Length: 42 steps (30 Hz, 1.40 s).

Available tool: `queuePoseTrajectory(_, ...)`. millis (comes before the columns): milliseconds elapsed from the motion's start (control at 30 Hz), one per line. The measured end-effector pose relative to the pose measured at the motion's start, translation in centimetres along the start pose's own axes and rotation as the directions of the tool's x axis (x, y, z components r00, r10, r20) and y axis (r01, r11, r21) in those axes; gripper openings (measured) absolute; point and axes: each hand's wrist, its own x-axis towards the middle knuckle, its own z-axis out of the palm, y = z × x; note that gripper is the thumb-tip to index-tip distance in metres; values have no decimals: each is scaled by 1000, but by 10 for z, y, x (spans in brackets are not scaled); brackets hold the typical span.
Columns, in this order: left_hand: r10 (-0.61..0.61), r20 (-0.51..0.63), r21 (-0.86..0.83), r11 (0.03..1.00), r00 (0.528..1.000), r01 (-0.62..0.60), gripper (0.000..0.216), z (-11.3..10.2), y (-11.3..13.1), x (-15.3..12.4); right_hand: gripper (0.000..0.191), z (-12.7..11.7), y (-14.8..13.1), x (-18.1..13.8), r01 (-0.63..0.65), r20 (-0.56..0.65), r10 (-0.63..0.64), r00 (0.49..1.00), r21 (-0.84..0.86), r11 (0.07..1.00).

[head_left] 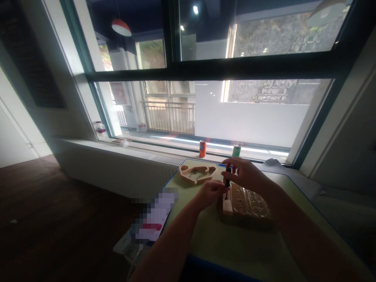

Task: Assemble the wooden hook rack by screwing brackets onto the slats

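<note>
Head view — hands (232, 182) on dark tool (227, 181)

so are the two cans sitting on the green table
No, the orange can and the green can stand on the window sill behind the green table.

A single camera sits on the person's head, looking forward and slightly down across the counter (211, 235) toward a wide window (205, 98) straight ahead. The hands show near the middle of the frame, at arm's reach, and both forearms enter from the bottom edge. Floor fills the left side.
</note>
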Motion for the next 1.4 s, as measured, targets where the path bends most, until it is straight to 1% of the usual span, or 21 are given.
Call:
queuePoseTrajectory(67,0,64,-28,1000,998,1,28,-1,2,0,23,-2,2,0,29,30,-31,999,71,997)
queuePoseTrajectory(133,-16,81,-36,999,997,19,29,-1,2,0,25,-3,4,1,8,39,-8,999,5,1000)
queuePoseTrajectory(200,-35,41,-5,999,999,36,31,0,0,1,31,-2,4,2,-38,21,41,999,-116,993)
queuePoseTrajectory(267,-32,-3,39,999,999,32,31,0,-2,1,33,-1,2,2,-42,16,45,999,-156,987)
queuePoseTrajectory(333,-2,-5,69,998,1000,3,30,-1,-1,2,28,0,-1,1,5,42,-2,999,-79,997)
queuePoseTrajectory(433,21,62,55,998,998,-24,32,-2,4,2,24,-2,-1,0,43,90,-47,995,52,998)
queuePoseTrajectory(500,-6,107,24,1000,994,3,32,-2,6,2,24,-3,2,0,16,107,-17,994,13,1000)
queuePoseTrajectory(600,-28,70,39,999,997,25,32,-1,5,1,28,0,5,2,-29,85,37,996,-94,995)
queuePoseTrajectory(667,6,32,64,998,999,-8,31,-2,3,0,28,3,4,2,-18,62,22,998,-68,998)
queuePoseTrajectory(767,43,74,43,998,996,-47,33,-3,2,0,26,5,2,2,39,87,-42,995,40,998)
queuePoseTrajectory(800,38,101,26,999,994,-41,33,-4,3,0,24,4,1,1,40,102,-44,994,40,998)
queuePoseTrajectory(867,11,133,13,1000,991,-13,31,-4,2,0,23,2,1,1,8,108,-4,994,-36,999)
queuePoseTrajectory(933,-13,107,24,1000,994,10,33,-3,0,0,29,1,1,1,-33,82,43,996,-124,992)
queuePoseTrajectory(967,-19,84,30,999,996,17,33,-3,-1,0,29,1,0,1,-38,79,49,996,-134,990)
queuePoseTrajectory(1033,-19,59,14,1000,998,19,33,-2,-4,0,26,1,-1,1,-23,87,31,996,-87,996)
queuePoseTrajectory(1100,-29,94,-41,999,995,33,32,-3,-5,-1,25,2,-3,2,-6,120,8,993,-24,1000)
queuePoseTrajectory(1233,-69,181,-113,989,981,91,33,-4,-5,-2,27,0,-4,1,-28,140,38,989,-76,997)
queuePoseTrajectory(1267,-67,169,-116,989,983,87,33,-4,-5,-2,29,-3,-5,1,-46,119,56,991,-85,995)
queuePoseTrajectory(1300,-56,128,-114,991,990,71,32,-4,-6,-1,30,-6,-5,0,-68,88,75,993,-78,995)
queuePoseTrajectory(1367,-34,-38,-59,998,999,31,29,-5,-11,2,31,-15,-7,-1,-120,-18,120,993,-9,993)
queuePoseTrajectory(1400,-23,-142,8,1000,990,25,28,-6,-14,3,31,-19,-8,-1,-146,-102,151,983,50,988)
